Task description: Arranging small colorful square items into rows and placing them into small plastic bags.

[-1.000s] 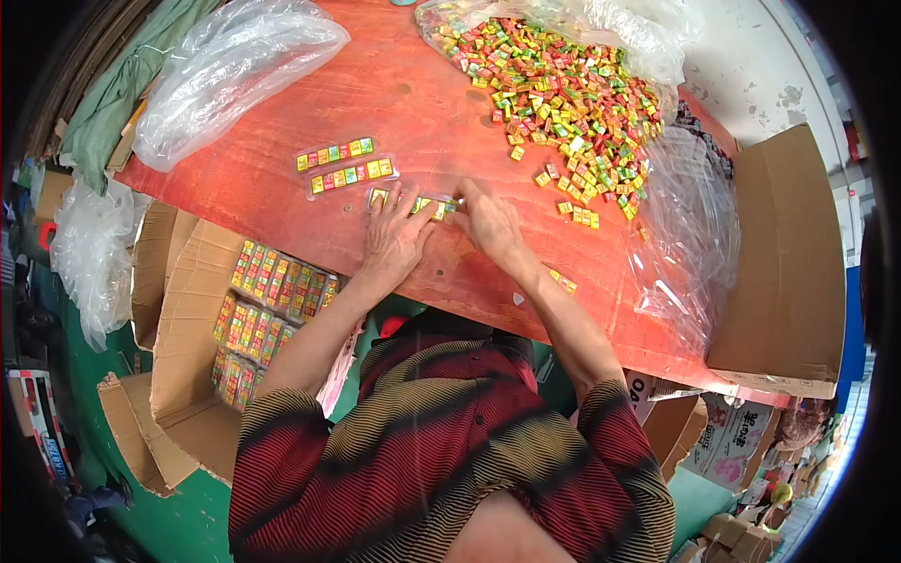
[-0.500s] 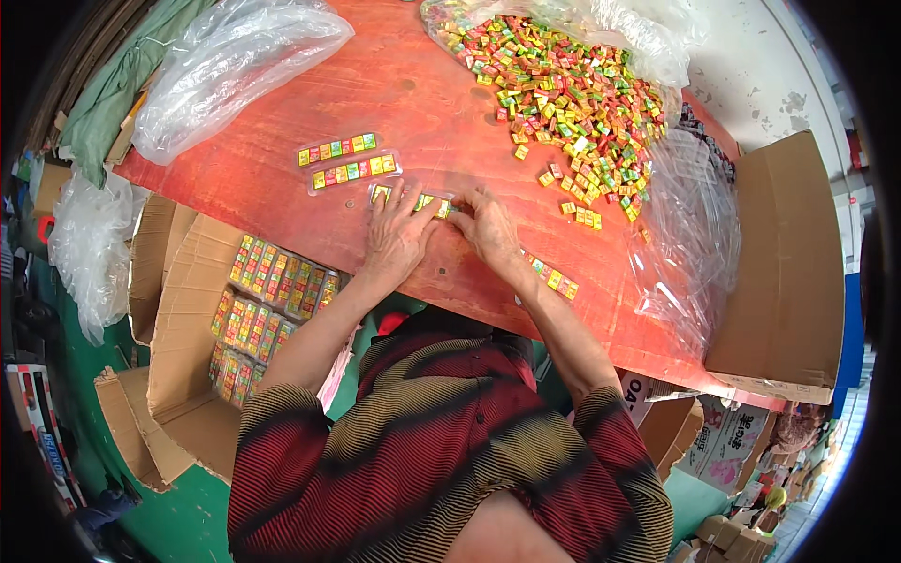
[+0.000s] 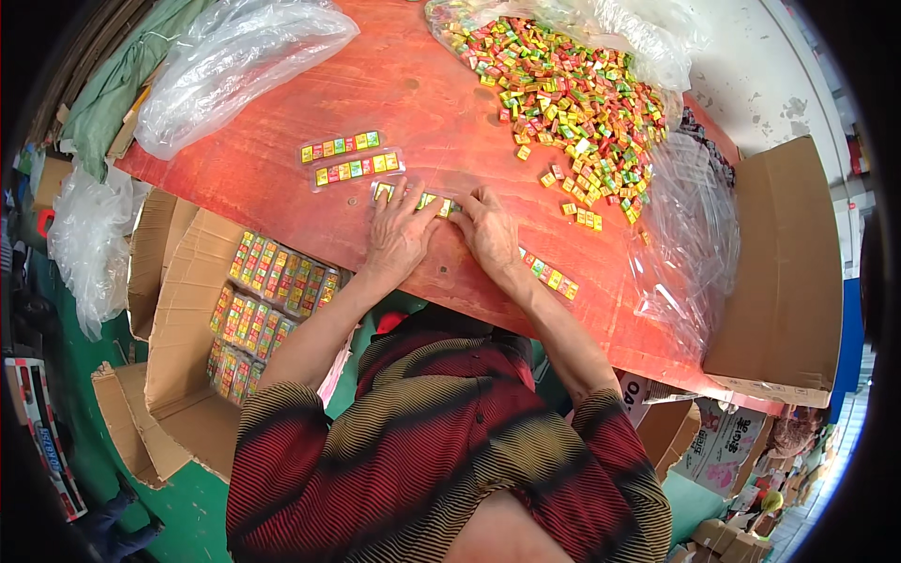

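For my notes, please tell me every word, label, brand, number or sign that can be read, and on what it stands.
I copy no wording; print stands on:
Grey carton: dark characters, pink print.
White panel left of it: dark letters.
Red-and-white object, far left: blue patch with pale characters.
Blocks: print too small to read.

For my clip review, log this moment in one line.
left hand: fingers spread over block row; right hand: at row's right end; upper left: two more rows; upper right: loose block pile

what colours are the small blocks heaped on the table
The heaped blocks are mainly yellow, red and green, seen best in the head view.
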`<state>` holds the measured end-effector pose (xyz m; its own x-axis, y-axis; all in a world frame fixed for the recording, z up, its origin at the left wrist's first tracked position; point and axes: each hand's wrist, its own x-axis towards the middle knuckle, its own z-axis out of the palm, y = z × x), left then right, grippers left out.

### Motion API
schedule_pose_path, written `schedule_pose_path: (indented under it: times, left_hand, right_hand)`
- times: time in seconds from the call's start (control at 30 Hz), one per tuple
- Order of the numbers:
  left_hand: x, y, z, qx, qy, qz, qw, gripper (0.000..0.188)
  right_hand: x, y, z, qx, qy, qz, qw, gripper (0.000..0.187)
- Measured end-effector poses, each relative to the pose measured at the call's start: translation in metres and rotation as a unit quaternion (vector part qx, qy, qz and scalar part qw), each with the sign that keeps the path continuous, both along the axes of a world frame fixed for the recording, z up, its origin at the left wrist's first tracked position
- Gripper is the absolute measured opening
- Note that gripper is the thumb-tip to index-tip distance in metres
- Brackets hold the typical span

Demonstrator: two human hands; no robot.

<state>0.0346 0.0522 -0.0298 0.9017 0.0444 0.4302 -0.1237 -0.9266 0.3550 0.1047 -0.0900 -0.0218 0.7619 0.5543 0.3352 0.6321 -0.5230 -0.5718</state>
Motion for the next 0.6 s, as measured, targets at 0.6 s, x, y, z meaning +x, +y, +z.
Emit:
schedule_pose_path:
  times: [0.6]
  left_hand:
    - [0.002,0.0,-0.004,-0.012,0.011,-0.022,1.0,0.027]
  right_hand:
    - [0.015,-0.02,0.012,-0.029,0.049,-0.012,0.998,0.014]
